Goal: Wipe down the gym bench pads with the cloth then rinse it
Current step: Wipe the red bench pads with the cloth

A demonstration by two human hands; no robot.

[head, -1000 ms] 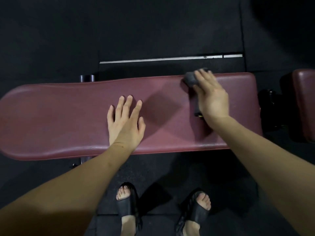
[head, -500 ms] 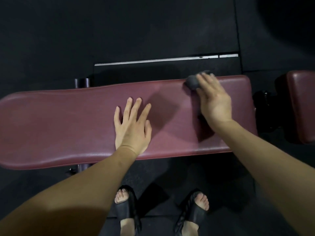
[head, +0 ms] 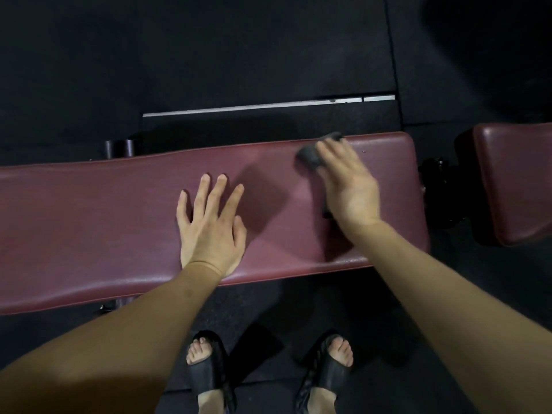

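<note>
A long maroon bench pad [head: 104, 222] runs across the view. My left hand [head: 210, 228] lies flat on its middle, fingers spread. My right hand [head: 348, 183] presses a dark grey cloth [head: 310, 155] onto the pad near its far edge, towards the right end. Straight fingers cover most of the cloth; a bunched part shows past the fingertips and a dark bit shows under the palm.
A second maroon pad [head: 516, 180] sits at the right, across a gap with black hinge hardware [head: 439, 186]. The floor is black rubber matting with a pale metal strip [head: 268, 106] beyond the bench. My feet in black sandals [head: 209, 372] stand below the pad.
My right hand has slid the cloth a little leftwards along the pad's far edge. My left hand stays flat in place; the view has drifted slightly.
</note>
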